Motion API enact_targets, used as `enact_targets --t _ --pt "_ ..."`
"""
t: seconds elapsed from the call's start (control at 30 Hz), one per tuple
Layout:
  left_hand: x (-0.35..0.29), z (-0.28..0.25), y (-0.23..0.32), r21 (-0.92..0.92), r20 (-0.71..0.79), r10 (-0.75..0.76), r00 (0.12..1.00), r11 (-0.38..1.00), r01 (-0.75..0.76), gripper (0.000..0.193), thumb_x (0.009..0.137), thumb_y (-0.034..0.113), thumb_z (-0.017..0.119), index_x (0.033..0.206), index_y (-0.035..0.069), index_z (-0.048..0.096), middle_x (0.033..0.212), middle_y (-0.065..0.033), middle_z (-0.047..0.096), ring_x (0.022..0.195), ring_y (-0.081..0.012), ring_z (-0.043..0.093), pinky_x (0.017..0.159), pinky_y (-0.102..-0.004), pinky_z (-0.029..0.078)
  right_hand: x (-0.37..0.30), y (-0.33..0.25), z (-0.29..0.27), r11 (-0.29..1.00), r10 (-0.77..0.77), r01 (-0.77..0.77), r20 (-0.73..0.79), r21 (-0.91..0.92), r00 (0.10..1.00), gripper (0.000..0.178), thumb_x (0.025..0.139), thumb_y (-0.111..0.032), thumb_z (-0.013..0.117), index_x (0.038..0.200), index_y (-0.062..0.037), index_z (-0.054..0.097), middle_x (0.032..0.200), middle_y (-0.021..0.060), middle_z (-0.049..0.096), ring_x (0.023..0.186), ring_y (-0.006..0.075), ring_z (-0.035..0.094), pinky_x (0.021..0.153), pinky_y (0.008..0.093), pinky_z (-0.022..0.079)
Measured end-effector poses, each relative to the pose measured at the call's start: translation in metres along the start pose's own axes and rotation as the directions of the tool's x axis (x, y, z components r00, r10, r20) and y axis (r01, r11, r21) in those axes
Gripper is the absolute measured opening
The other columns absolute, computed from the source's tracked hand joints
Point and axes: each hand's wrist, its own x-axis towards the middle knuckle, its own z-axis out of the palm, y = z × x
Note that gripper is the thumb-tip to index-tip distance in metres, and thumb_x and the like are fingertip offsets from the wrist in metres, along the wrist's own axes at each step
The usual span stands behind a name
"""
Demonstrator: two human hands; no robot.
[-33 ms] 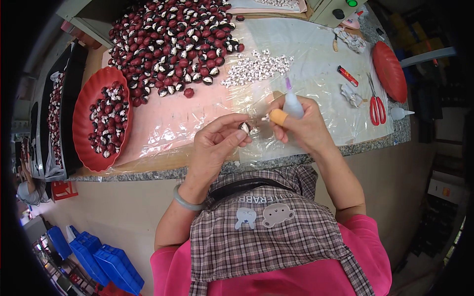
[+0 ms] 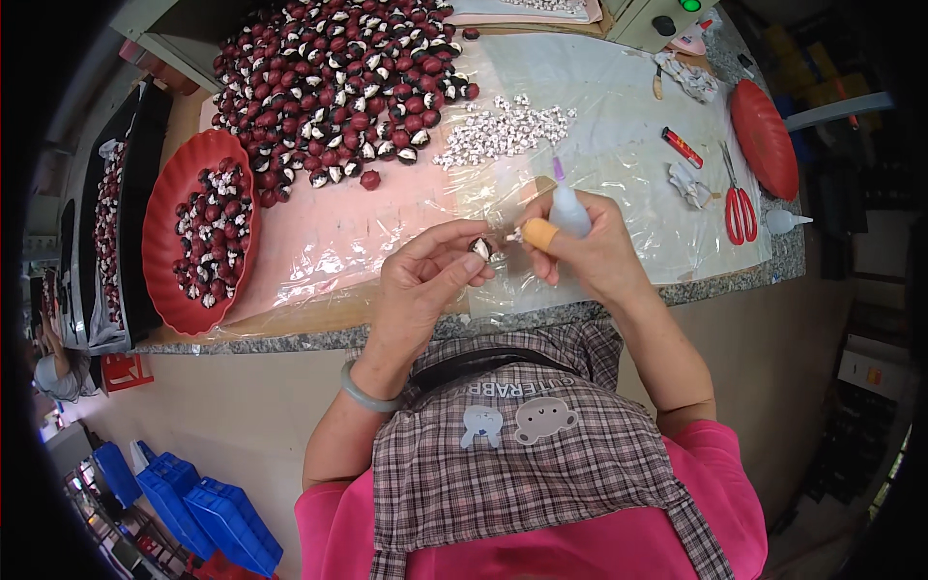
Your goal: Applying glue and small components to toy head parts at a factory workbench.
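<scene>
Speckled table [image 2: 789, 255] (clear plastic [image 2: 358, 237] atop)

A pair of red-handled metal scissors [image 2: 735, 188] is lying with its blades pointing away from the person's side. Just left of it, a crumpled piece of white tissue [image 2: 687, 186] is resting below a slim red cylinder with a dark end [image 2: 682, 147]. Farther back, another crumpled white wad [image 2: 692, 81] is lying near a pale metal housing with a black knob [image 2: 633, 24], whose round green light [image 2: 690, 5] is glowing. At lower left, blue plastic crates [image 2: 232, 522] are standing beyond a pale floor [image 2: 290, 406].
</scene>
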Motion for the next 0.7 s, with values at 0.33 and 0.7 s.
enact_targets --t 0.33,0.7 --pt "-0.006 0.005 -0.003 0.102 -0.003 0.115 0.993 0.988 -0.114 0.028 0.087 -0.001 0.062 0.114 -0.003 0.059 0.098 -0.0076 0.064 0.088 -0.0131 0.063 0.079 -0.0241 0.051 -0.011 0.005 0.015 0.995 0.035 -0.036 -0.011 -0.088 0.999 0.007 0.084 -0.004 0.064 0.088 0.0014 0.062 0.07 0.0028 0.061 0.055 0.0064 0.058 0.047 0.0197 0.047" --pt "-0.009 0.008 -0.004 0.494 -0.026 0.385 0.923 0.807 -0.323 0.024 0.08 -0.003 0.067 0.104 0.001 0.067 0.094 -0.0104 0.063 0.081 -0.015 0.065 0.07 -0.0251 0.055 -0.016 0.024 0.032 0.987 -0.085 0.072 -0.091 -0.141 0.992 0.005 0.085 -0.004 0.063 0.088 0.0006 0.063 0.071 0.0028 0.062 0.055 0.0057 0.057 0.046 0.0195 0.046"
